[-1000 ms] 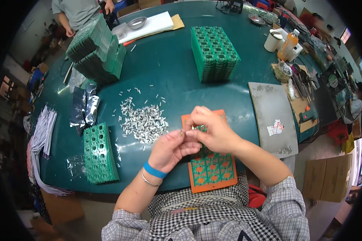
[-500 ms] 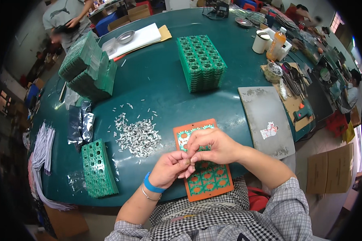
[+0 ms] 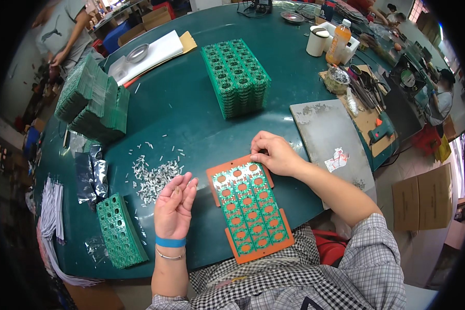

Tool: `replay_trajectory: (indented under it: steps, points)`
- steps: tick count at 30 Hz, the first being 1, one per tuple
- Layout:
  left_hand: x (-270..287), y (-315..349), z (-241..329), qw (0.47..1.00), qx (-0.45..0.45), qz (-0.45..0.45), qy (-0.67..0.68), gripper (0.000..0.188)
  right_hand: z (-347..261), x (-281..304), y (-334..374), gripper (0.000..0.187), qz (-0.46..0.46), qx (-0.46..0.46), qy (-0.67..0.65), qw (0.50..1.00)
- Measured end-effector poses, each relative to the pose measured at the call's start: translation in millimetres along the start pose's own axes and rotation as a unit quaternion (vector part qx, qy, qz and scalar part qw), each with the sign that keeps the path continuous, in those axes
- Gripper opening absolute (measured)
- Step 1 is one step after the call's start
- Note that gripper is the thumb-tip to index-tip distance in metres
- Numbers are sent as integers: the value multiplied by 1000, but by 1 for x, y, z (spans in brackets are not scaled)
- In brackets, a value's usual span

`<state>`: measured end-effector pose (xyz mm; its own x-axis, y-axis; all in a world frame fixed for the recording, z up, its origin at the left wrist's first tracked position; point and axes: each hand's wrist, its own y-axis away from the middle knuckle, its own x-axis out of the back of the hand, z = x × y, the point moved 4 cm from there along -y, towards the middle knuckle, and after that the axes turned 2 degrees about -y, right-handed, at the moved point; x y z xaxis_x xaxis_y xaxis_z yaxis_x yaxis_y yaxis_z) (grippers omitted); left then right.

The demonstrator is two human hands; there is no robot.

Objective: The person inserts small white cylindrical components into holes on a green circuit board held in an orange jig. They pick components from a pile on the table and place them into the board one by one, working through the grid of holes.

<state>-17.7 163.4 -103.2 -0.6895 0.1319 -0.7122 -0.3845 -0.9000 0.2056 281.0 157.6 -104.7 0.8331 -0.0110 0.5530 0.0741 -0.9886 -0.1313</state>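
Note:
A green circuit board panel (image 3: 247, 201) with rows of round cut-outs lies on an orange fixture plate (image 3: 215, 192) at the table's front edge. Over its upper right corner, my right hand (image 3: 275, 155) is closed in a pinch, fingertips at the top row; anything between them is too small to make out. To the left of the plate my left hand (image 3: 173, 209) is raised palm up, fingers stretched and slightly curved, touching neither panel nor plate. Beyond it lies a loose pile of small white cylindrical parts (image 3: 152, 178).
Green board stacks stand at the back middle (image 3: 237, 77), back left (image 3: 95, 101) and near left (image 3: 119, 232). White wires (image 3: 50, 212) hang over the left edge. A grey metal plate (image 3: 330, 139) lies right, near a glue gun (image 3: 381, 130) and an orange drink bottle (image 3: 339, 44).
My hands were together above the panel and have parted. The left moved left toward the white parts; the right went to the panel's upper right corner. The view shifted slightly.

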Motion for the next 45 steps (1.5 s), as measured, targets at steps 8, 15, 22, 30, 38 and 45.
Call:
replay_trajectory:
  steps: [8,15,22,30,38,45]
  points:
    - [-9,2,-4,1000,19,-16,-11,35,2,0,1,12,-2,10,-15,1000]
    - [-8,3,-7,999,33,-20,-30,29,1,2,1,11,-11,20,-6,1000]
    - [-4,2,-10,997,58,-31,-34,20,-3,0,1,10,-7,44,14,999]
    - [-17,4,-13,997,26,2,-69,18,-7,-3,1,13,1,141,73,987]
    - [-7,9,-26,993,56,-25,-102,16,-36,6,-1,18,-26,112,50,992]
    - [-22,13,-34,988,126,-43,-80,10,-113,-28,23,19,9,290,13,957]
